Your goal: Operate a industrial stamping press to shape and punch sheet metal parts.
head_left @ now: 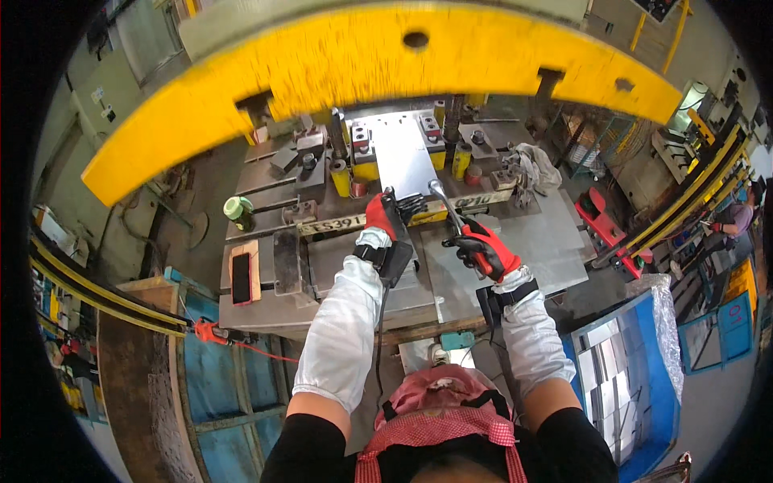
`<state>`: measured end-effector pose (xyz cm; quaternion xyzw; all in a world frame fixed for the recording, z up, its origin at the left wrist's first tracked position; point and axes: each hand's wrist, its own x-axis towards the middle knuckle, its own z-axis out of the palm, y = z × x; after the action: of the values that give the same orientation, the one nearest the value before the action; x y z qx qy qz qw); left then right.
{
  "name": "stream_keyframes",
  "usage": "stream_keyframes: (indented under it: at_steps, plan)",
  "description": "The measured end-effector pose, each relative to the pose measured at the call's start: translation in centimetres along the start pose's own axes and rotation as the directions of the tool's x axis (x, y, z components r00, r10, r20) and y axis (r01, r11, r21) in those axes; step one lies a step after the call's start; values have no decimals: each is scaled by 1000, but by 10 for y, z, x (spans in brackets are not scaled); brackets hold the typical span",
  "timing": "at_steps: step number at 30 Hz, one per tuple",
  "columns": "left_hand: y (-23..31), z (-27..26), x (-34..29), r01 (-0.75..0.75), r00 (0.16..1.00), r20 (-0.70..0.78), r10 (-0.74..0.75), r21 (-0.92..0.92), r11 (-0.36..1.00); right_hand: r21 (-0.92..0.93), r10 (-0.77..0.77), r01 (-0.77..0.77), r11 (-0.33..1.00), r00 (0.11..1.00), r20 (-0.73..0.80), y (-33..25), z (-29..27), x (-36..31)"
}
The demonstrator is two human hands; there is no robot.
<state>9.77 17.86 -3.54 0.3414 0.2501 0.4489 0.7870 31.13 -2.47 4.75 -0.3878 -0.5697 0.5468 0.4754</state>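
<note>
My left hand (392,218), in a red and black glove, is at the near edge of a shiny flat metal sheet (403,154). Its black fingers are apart and point to the right; whether they touch the sheet I cannot tell. My right hand (485,249), gloved the same way, is closed around a hand tool (450,211) with a metal shaft, a round head and a red handle end. The tool's head is beside the sheet's near right corner. Beneath the sheet is a press die with yellow posts (340,179) and a lettered front bar (330,225).
A large yellow press beam (378,52) arches over the far side. On the table lie a phone (241,278), a green-capped jar (238,211) and pale rags (538,167). A blue bin (636,378) with metal pieces stands at right. Another person (737,217) is far right.
</note>
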Motion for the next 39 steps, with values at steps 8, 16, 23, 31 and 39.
stream_keyframes:
  at_steps: [8,16,23,31,39]
  plan:
    - [9,65,-30,131,985,-68,-157,-292,947,241,407,-366,899,901,-148,-27,12,-23]
    - [19,86,-41,179,967,-126,-220,-277,944,179,213,-187,966,967,-143,-40,-17,44]
    - [-1,69,-18,77,991,-81,-109,-320,944,183,269,-248,951,958,-99,-44,-49,172]
    - [14,57,-41,147,979,-106,-176,-236,961,194,148,-95,976,949,-279,-34,-49,-1]
    - [6,58,-33,162,987,70,-146,-435,886,278,512,-431,858,761,-399,64,-77,-110]
